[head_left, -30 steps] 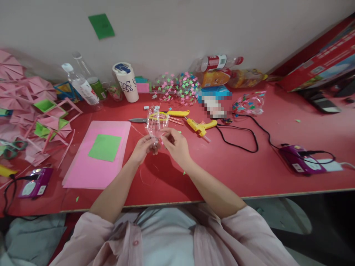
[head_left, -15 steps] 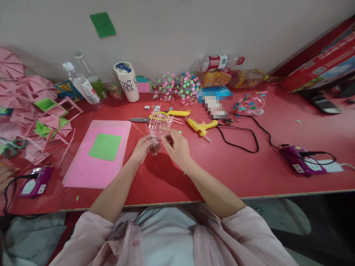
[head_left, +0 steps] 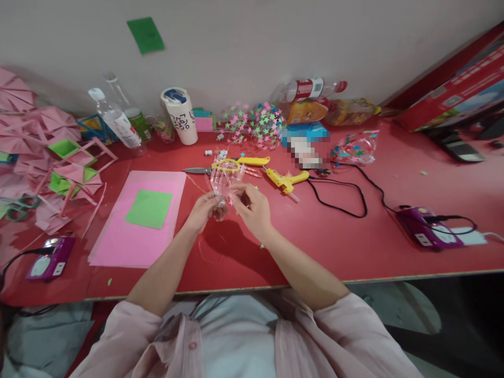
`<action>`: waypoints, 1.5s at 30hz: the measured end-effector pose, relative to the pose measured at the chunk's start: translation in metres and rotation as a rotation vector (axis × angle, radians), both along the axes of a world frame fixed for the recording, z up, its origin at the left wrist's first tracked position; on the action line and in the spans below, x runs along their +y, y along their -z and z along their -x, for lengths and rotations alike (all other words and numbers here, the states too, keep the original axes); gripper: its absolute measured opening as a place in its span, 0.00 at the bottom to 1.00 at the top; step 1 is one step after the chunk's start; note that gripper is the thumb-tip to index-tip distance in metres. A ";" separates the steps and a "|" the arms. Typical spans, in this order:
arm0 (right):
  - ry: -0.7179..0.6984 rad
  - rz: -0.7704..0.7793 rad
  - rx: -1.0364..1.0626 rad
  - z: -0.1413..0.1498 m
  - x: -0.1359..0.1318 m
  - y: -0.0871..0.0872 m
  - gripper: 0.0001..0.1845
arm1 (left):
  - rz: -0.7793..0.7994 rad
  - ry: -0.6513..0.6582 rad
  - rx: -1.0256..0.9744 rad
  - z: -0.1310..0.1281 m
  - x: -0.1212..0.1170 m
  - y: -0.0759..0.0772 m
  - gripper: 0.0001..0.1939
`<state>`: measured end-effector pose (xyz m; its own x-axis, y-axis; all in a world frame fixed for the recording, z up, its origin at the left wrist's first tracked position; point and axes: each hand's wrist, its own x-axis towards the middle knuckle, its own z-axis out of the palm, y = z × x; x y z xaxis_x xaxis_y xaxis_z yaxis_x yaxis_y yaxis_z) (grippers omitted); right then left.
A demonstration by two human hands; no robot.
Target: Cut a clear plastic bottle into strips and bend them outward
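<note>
My left hand (head_left: 205, 211) is closed on the lower end of a clear plastic piece (head_left: 222, 179), ribbed and see-through like part of a cut bottle. Its fingertips are partly hidden. Close by on the right, my right hand (head_left: 254, 210) has its thumb and fingers pinched at the plastic's edge. A small pink star (head_left: 231, 201) shows at these fingertips; whether they grip it is hard to tell. Behind the plastic lie yellow-handled scissors (head_left: 255, 161), blades to the left. A yellow glue gun (head_left: 285, 180) rests right of them.
Pink sheets (head_left: 114, 231) with a green square (head_left: 149, 209) lie left. At the back stand a white tumbler (head_left: 181, 118), a clear bottle (head_left: 118, 123) and star-covered plastic pieces (head_left: 268, 126). Purple power strips (head_left: 429, 228) and a black cord (head_left: 346, 214) lie on the red table (head_left: 315, 252).
My right hand's fingers have shifted slightly at the plastic, and a pink star now shows beside them. At the far left, another person's hand has left the view.
</note>
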<state>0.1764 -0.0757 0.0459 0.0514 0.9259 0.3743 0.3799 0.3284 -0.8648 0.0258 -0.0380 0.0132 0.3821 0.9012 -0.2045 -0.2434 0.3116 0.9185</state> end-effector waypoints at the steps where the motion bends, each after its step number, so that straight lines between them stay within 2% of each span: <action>1: 0.000 -0.025 -0.031 0.000 -0.001 0.001 0.08 | -0.002 -0.001 -0.007 0.000 0.000 0.000 0.15; 10: -0.013 -0.066 -0.250 0.000 0.005 0.008 0.07 | -0.029 0.038 -0.048 0.000 0.000 0.004 0.14; 20: -0.027 -0.070 -0.271 -0.001 0.005 0.010 0.09 | 0.009 0.000 -0.069 -0.004 -0.003 -0.004 0.21; 27: -0.045 -0.081 -0.332 0.002 0.004 0.017 0.09 | 0.030 -0.029 -0.054 -0.004 -0.004 -0.003 0.21; 39: -0.049 -0.160 -0.244 0.001 0.000 0.011 0.10 | 0.044 0.015 -0.105 -0.005 -0.006 -0.005 0.19; 42: -0.060 -0.126 -0.260 0.002 -0.001 0.010 0.09 | 0.049 -0.019 -0.108 -0.004 -0.005 -0.003 0.18; 45: -0.002 -0.093 -0.228 0.000 0.000 0.008 0.09 | 0.042 -0.027 -0.103 -0.001 -0.002 0.000 0.16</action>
